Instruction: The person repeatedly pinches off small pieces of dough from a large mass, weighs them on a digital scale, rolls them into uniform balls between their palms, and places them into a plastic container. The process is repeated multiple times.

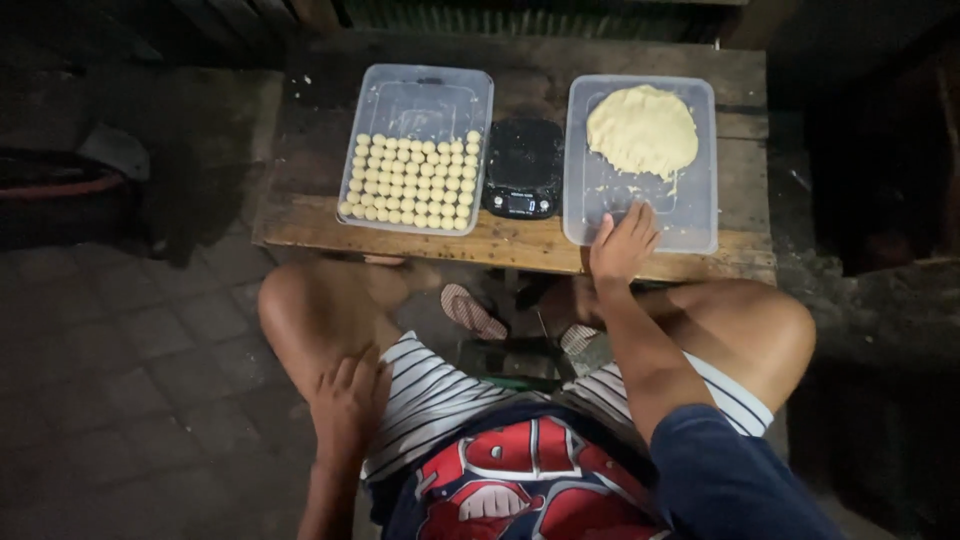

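My right hand point(622, 243) rests with spread fingers on the near edge of a clear plastic container point(690, 215) that holds a flat lump of pale yellow dough point(641, 130). It holds nothing. My left hand point(345, 400) lies flat on my left thigh, empty. A second clear container point(420, 95) on the left holds several rows of small round dough balls point(410, 182). Between the two containers sits a small black digital scale point(522, 168) with a lit display.
Everything stands on a low wooden table point(500, 245) in front of my knees. Two sandals point(472, 312) lie on the paved floor under the table. Dark ground and a dim object point(115, 150) lie to the left.
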